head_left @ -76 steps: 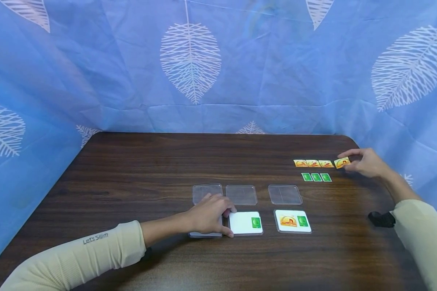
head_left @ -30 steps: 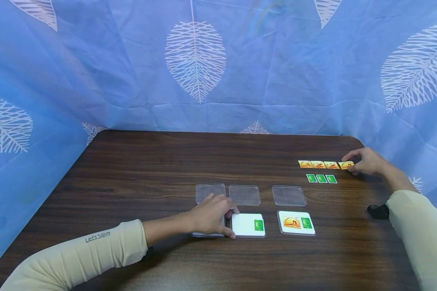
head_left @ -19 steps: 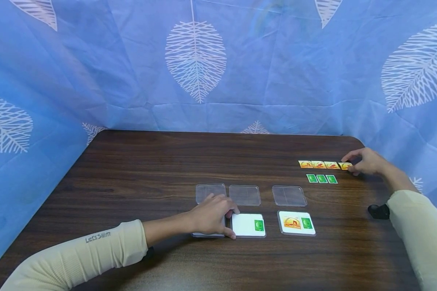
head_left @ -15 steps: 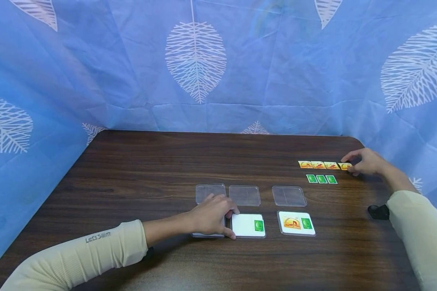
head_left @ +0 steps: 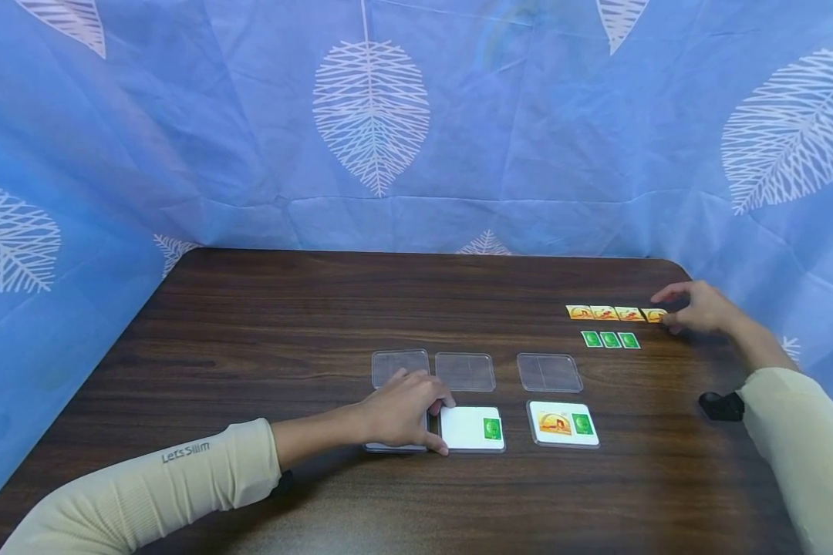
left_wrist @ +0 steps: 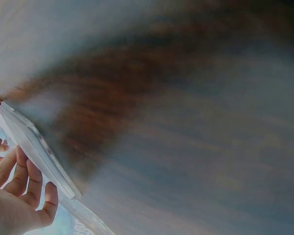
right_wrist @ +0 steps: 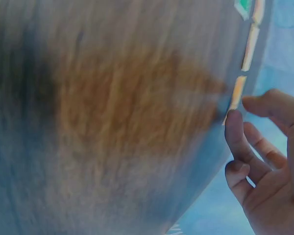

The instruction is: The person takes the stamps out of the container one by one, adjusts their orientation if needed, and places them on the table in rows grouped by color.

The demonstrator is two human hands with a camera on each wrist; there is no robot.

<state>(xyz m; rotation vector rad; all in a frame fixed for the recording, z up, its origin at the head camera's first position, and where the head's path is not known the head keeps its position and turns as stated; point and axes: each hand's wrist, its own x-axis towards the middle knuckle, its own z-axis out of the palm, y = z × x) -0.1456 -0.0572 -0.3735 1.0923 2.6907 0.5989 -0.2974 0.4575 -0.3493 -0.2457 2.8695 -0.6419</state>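
Note:
My left hand point(head_left: 404, 408) holds the left edge of a shallow clear case point(head_left: 468, 428), thumb on the near side and finger on the far side. A white card with one green stamp point(head_left: 492, 428) lies in that case. Another case point(head_left: 396, 448) is mostly hidden under the same hand. At the table's far right, my right hand point(head_left: 703, 310) is at the end of a row of orange stamps point(head_left: 602, 313). Its thumb touches the last orange stamp point(head_left: 654, 315), which lies flat, and the forefinger stands apart from it. In the right wrist view that stamp point(right_wrist: 237, 93) lies beside the fingertips.
Three green stamps point(head_left: 610, 340) lie in a row nearer than the orange ones. Another case point(head_left: 563, 424) bears an orange and a green stamp. Three clear lids point(head_left: 549, 373) lie behind the cases on the dark wooden table point(head_left: 305, 301). A blue curtain point(head_left: 486, 139) hangs behind.
The last orange stamp, tilted in my right hand at first, has come down flat at the row's end. My right forefinger has since moved away from it. My left hand stays put.

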